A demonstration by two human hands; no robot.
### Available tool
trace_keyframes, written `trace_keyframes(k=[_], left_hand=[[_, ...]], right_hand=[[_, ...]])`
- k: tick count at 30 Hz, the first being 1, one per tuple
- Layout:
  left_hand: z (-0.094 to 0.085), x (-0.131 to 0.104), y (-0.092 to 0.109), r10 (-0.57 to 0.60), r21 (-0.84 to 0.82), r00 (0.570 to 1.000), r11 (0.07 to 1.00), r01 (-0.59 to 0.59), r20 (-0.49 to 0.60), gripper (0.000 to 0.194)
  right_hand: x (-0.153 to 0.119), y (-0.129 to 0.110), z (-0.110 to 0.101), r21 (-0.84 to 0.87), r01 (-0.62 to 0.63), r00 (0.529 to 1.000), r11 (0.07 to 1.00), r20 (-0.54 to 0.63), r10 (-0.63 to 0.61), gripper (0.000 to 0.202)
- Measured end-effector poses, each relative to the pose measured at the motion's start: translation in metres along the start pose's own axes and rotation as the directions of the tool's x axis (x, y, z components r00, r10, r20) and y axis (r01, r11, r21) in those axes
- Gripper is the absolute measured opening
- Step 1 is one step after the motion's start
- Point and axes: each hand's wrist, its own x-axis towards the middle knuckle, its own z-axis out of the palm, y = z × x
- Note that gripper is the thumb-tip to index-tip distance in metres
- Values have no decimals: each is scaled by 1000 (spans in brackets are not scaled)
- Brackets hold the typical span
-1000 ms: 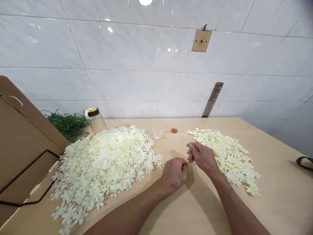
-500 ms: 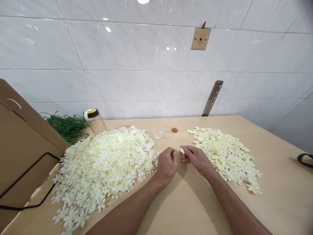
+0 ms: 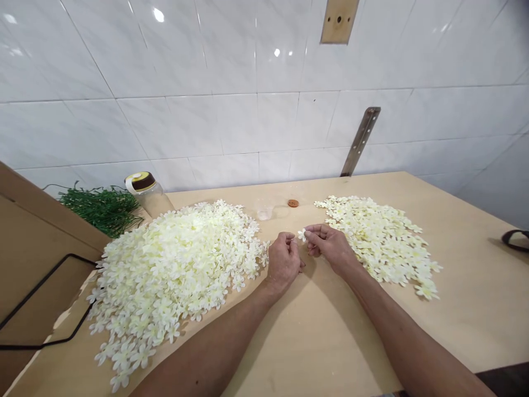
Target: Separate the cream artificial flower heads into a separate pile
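Over the surface (image 3: 318, 336), the right hand (image 3: 329, 248) has its grip clamped on a white artificial flower (image 3: 302, 235): likely feather-light, soft, easily creased, best pinched near its centre. Left hand (image 3: 284, 260) curled just beside; can't tell whether it's holding anything.

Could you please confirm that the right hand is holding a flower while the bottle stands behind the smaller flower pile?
Not quite: the head view shows the bottle behind the larger pile, on the left. The right hand is indeed holding a flower.
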Motion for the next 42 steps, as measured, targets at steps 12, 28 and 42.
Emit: trace_keyframes(k=[12, 28, 42], left_hand=[[-1, 2, 2, 10, -86, 1000, 996, -10, 0, 24], [-2, 0, 4, 26, -99, 997, 995, -32, -69, 20], [-2, -2, -2, 111, -41, 991, 993, -114, -75, 21]], right_hand=[[-6, -4, 8, 25, 15, 990, 1000, 142, -18, 49], [3, 5, 5, 61, 64, 998, 996, 11, -64, 46], [-2, -7, 3, -196, 143, 987, 970, -47, -154, 42]])
